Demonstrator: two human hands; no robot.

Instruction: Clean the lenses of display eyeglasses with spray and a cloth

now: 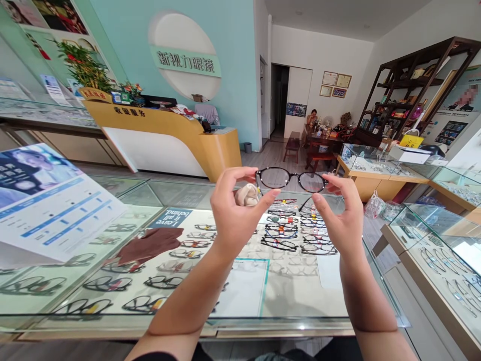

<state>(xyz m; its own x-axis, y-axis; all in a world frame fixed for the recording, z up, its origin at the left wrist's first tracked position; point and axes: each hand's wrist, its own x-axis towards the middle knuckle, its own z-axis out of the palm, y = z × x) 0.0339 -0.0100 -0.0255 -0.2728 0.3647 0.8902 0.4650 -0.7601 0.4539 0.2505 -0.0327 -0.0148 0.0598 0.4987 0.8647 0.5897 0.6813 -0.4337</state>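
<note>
Both of my hands hold up a pair of dark round-framed glasses above the glass display case. My left hand pinches the frame's left end and also has a crumpled pale cloth in its palm. At the frame's right end, my right hand grips the rim corner between thumb and fingers. One temple arm hangs down beside my right thumb. Below the hands, rows of glasses are laid out on the case. A brown cloth lies to the left on the glass top.
A printed folded card stands at the left. Across the room is a yellow and white counter with plants. More display cases line the right side. A person sits at a far table near a wooden shelf.
</note>
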